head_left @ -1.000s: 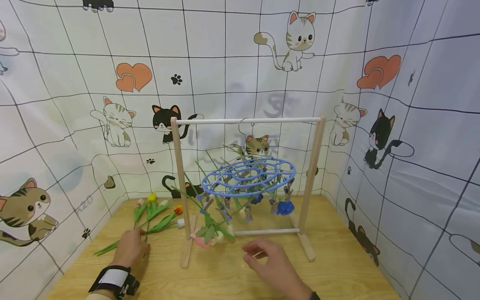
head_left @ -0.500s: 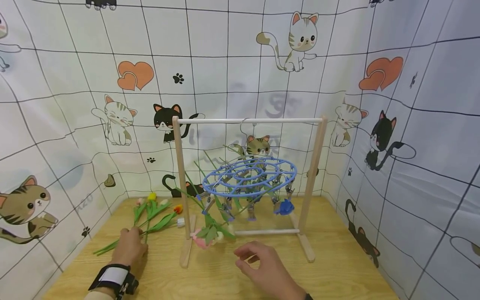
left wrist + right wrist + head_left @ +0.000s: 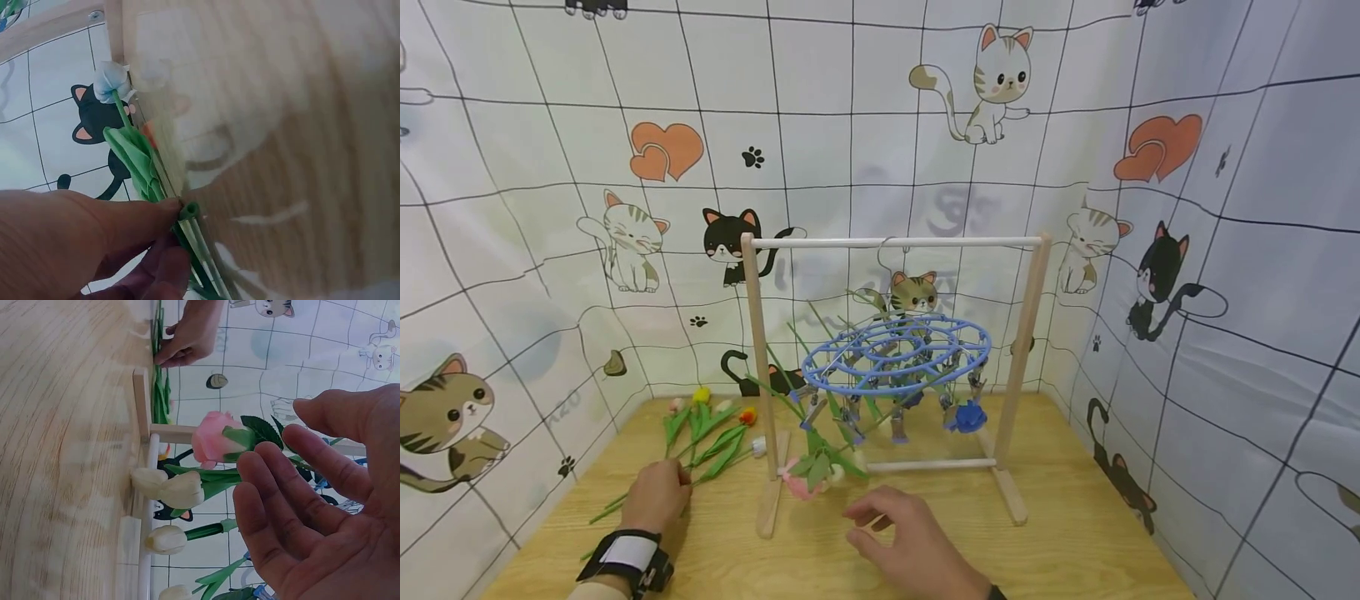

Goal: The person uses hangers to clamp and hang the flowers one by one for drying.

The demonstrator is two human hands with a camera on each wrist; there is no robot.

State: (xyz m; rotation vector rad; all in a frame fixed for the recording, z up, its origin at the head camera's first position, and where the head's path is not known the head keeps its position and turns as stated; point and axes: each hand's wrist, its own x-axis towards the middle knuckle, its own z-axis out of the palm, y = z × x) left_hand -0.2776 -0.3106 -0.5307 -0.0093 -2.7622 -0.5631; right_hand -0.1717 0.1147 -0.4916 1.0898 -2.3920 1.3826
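On the table's left side my left hand pinches a green stem between thumb and fingers, close over the wood. A white tulip with a green leaf extends beyond the fingertips. Other tulips, yellow, orange and pale pink, lie just past this hand. My right hand is in front of the stand, fingers loosely bent and nothing in them. Nearest to it hang a pink rose and several white tulips, heads down from a blue round clip hanger.
A wooden stand with a white top bar carries the hanger. Blue flowers hang at its right side. The stand's feet reach forward on the table. Cat-printed cloth encloses the back and sides.
My left hand stays by the tulips; the white tulip's leaf has shifted and now shows apart from the orange one's. My right hand has drifted left in front of the stand.
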